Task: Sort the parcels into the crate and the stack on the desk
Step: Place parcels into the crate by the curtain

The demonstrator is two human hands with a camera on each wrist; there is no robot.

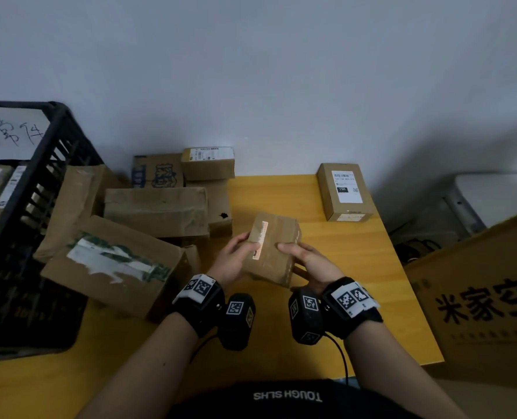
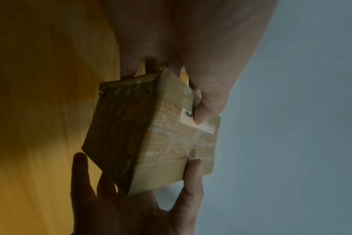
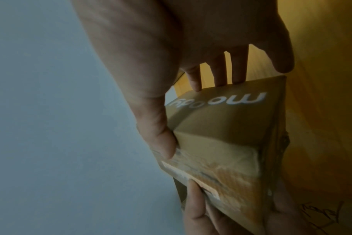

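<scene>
A small brown cardboard parcel (image 1: pixel 276 247) with a narrow orange-and-white sticker is held above the yellow desk (image 1: pixel 357 252), tilted. My left hand (image 1: pixel 236 257) grips its left side, thumb (image 2: pixel 203 111) on the sticker face and fingers underneath. My right hand (image 1: pixel 307 261) grips its right side, thumb (image 3: pixel 165 143) on top and fingers (image 3: pixel 221 71) behind the printed end of the parcel (image 3: pixel 221 127). The black slatted crate (image 1: pixel 42 164) stands at the far left with several labelled parcels inside. One labelled parcel (image 1: pixel 344 192) lies alone at the desk's back right.
A loose pile of brown parcels (image 1: pixel 154 210) fills the desk between the crate and my hands; the nearest has a torn white label (image 1: pixel 112 261). A large printed carton (image 1: pixel 487 297) stands past the desk's right edge. The wall runs close behind.
</scene>
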